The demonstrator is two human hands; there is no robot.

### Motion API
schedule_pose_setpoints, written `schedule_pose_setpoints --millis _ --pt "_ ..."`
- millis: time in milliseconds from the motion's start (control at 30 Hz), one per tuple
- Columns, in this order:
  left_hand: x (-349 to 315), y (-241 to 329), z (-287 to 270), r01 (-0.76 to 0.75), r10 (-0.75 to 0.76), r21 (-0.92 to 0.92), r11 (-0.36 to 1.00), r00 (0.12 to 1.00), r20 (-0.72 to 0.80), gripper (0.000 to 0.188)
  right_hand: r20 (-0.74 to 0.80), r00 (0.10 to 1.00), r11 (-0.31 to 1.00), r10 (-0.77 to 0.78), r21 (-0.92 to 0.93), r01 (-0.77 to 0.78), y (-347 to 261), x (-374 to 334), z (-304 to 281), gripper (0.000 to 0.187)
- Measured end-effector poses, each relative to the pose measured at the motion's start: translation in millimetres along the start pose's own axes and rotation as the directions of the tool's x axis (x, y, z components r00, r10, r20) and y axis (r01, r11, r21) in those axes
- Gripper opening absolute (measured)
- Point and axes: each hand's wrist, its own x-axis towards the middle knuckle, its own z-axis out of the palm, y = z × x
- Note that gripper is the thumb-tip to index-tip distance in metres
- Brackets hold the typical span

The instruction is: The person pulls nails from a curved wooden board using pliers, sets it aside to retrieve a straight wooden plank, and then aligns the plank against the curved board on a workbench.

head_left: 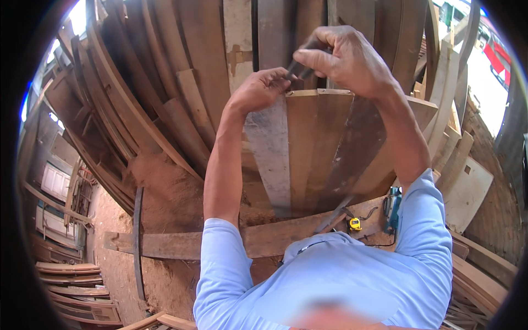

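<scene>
Both arms reach ahead to the top ends of several upright boards. My left hand (259,89) is closed in a pinch beside the top of a whitish weathered board (269,143), its fingertips close to a dark, blurred thing. Just right of it and higher, my right hand (352,58) is curled closed, thumb against the fingers. A dark, slim, smeared object (300,67) shows between the two hands; its kind cannot be made out. Below the right hand stand brown boards (305,146) with pale, rough top edges, side by side with the whitish one.
Many long planks (159,82) lean at the back and left. Across the ground lies a thick board (181,245); near its right end are a yellow tape measure (355,224) and a blue power tool (392,210). Sawdust (165,179) is heaped at left; stacked timber (74,291) lies lower left.
</scene>
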Motion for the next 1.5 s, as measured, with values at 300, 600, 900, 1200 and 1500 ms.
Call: schedule_pose_setpoints --millis 300,600,900,1200,1500 --pt "5.2 10.5 7.4 0.038 -0.007 0.174 0.984 0.984 -0.178 0.022 -0.393 0.917 0.880 0.063 0.455 0.135 50.2 41.3 50.2 0.041" --pt "-4.3 4.2 4.6 -0.039 0.036 -0.043 0.998 0.997 -0.069 0.028 -0.395 0.906 0.765 0.151 0.627 0.146 25.9 68.8 52.0 0.039" --pt "-11.3 24.2 12.4 0.062 -0.004 0.251 0.966 0.975 -0.224 0.022 -0.224 0.925 0.538 0.307 0.843 0.025 33.3 75.7 38.4 0.030" --pt "-9.6 21.1 22.4 0.061 0.048 0.312 0.948 0.943 -0.330 0.023 -0.157 0.970 0.442 0.187 0.895 0.060 50.0 74.6 34.4 0.025" --pt "-15.2 31.0 20.4 0.086 0.018 0.305 0.948 0.947 -0.321 0.024 0.036 0.988 0.343 0.152 0.935 -0.086 50.0 74.7 18.0 0.041"
